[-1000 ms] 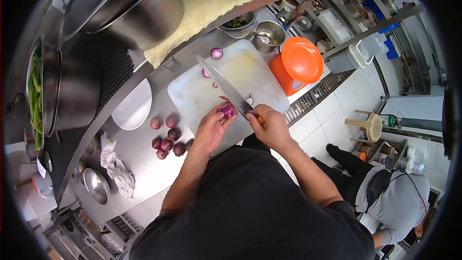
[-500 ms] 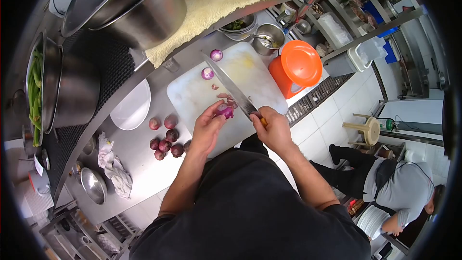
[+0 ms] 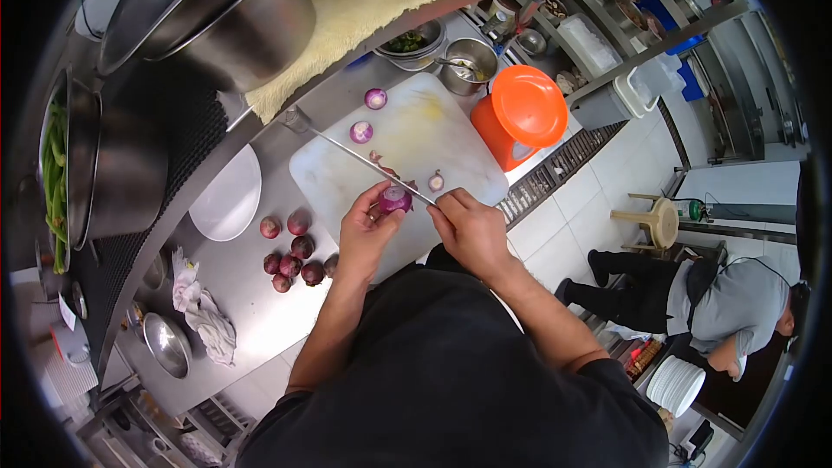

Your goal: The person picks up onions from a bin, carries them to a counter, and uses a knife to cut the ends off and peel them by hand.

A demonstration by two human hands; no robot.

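My left hand (image 3: 366, 232) is closed around a red onion (image 3: 396, 200) above the near side of the white cutting board (image 3: 329, 169). My right hand (image 3: 472, 232) grips a long knife (image 3: 351, 152); its blade runs across the top of the onion, edge-on to me, with the tip toward the board's far left corner. Bits of onion skin (image 3: 375, 156) lie by the blade. A small cut onion piece (image 3: 436, 180) rests just beyond my right hand. Two trimmed onions, one upper (image 3: 375, 99) and one lower (image 3: 361, 132), sit on the far left of the board.
Several whole red onions (image 3: 302, 246) lie left of the board, near a white plate (image 3: 227, 195) and a crumpled cloth (image 3: 204, 312). An orange lidded container (image 3: 527, 108) and a steel pot (image 3: 468, 65) stand beyond it. A shelf (image 3: 364, 22) overhangs. A person (image 3: 724, 303) bends at right.
The knife has swung leftward and turned edge-on over the onion. A small cut onion piece now shows on the board where my right hand and the blade were. The view has shifted slightly.
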